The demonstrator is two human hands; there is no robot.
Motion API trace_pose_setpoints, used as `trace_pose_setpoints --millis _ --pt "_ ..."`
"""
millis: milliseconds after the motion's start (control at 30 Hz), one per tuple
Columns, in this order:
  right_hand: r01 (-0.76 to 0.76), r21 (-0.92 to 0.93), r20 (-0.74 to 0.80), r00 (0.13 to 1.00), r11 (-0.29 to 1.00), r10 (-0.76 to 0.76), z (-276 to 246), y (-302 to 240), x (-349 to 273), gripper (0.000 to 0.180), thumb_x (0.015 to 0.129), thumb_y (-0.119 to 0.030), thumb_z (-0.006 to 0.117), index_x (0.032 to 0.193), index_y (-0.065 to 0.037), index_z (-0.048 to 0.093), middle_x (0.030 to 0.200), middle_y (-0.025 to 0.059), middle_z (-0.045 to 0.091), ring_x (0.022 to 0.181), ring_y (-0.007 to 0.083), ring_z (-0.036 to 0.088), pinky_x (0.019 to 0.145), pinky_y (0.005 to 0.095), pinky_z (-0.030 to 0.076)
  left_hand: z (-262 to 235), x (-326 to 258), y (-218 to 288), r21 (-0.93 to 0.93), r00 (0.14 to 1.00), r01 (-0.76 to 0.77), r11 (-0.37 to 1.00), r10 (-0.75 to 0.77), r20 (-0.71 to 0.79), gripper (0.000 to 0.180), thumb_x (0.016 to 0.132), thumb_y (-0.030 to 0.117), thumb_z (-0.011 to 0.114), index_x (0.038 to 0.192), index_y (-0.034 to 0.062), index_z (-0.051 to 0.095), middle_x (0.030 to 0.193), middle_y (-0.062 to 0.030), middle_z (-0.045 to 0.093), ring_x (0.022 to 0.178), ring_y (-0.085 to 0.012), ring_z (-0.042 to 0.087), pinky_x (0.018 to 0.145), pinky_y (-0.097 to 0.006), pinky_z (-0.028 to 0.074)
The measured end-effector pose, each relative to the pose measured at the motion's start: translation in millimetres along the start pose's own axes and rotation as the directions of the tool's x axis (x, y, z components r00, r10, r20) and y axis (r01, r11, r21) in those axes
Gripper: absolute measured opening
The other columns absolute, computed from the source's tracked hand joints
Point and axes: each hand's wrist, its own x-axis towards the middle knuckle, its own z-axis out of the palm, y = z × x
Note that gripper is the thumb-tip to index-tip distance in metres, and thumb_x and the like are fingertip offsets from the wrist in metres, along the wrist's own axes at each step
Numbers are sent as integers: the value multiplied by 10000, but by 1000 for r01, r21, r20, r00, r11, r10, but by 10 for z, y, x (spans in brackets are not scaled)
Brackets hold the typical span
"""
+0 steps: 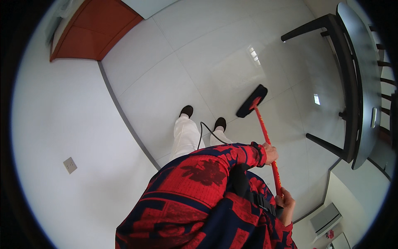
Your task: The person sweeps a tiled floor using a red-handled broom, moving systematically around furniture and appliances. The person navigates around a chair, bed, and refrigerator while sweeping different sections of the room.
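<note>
A broom (263, 124) with a red handle slants down from my hands to the floor. Its dark, oblong head (252, 101) rests on the tiles ahead and to the right of my feet. My left hand (270, 153) reaches across my body in a red and navy patterned sleeve, closed around the middle of the handle. Higher up, near the handle's top end, my right hand (286, 204) is wrapped around it too. Part of the right arm is hidden by the clothing and a black strap with a buckle (265, 204).
Pale glossy floor tiles (199, 54) spread around my dark shoes (186, 111). A dark table (355, 83) with angled legs stands at the right, chairs beyond it. At the left are a white wall (62, 116) and a reddish-brown cabinet (93, 31). A black cable (202, 130) loops by my legs.
</note>
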Motion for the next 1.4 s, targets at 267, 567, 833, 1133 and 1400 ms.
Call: trace_pose_setpoints --millis 267,567,833,1133,1400 --pt "-213 385 314 945 898 90 -291 -606 50 360 844 -14 573 1195 67 578 866 56 610 834 134 542 799 269 444 -252 -451 -272 69 968 225 972 -215 -127 222 706 140 671 913 102 741 990 -226 654 848 -347 671 581 -442 513" --pt "46 587 494 771 808 -402 1213 -1481 1223 331 848 -104 635 1149 31 608 838 149 664 743 171 599 697 312 490 -149 -2316 -1841 57 715 696 715 -684 -147 176 763 148 623 898 132 735 944 -138 665 904 -340 652 709 -462 521" --pt "301 595 379 712 745 -590 2058 -2222 1485 277 812 -111 605 1071 -16 641 830 226 648 774 381 629 676 392 491 82 -2805 -2500 37 337 941 335 -934 -115 246 786 188 652 1022 170 719 1256 -202 539 1107 -394 559 840 -550 445" --pt "-14 569 424 862 822 -279 1191 -828 1242 319 840 -45 595 1150 31 611 824 122 650 736 180 598 671 305 481 479 -1211 -1750 205 616 786 583 -767 -180 285 797 182 572 1011 54 709 1209 -283 551 1032 -429 547 813 -491 436" --pt "-327 540 554 832 775 -35 701 -111 1004 375 867 -35 617 1238 8 586 724 4 549 634 96 491 572 255 428 349 -618 -1038 261 804 570 779 -595 18 322 795 150 595 1087 72 706 1338 -375 433 1142 -585 453 796 -587 396"
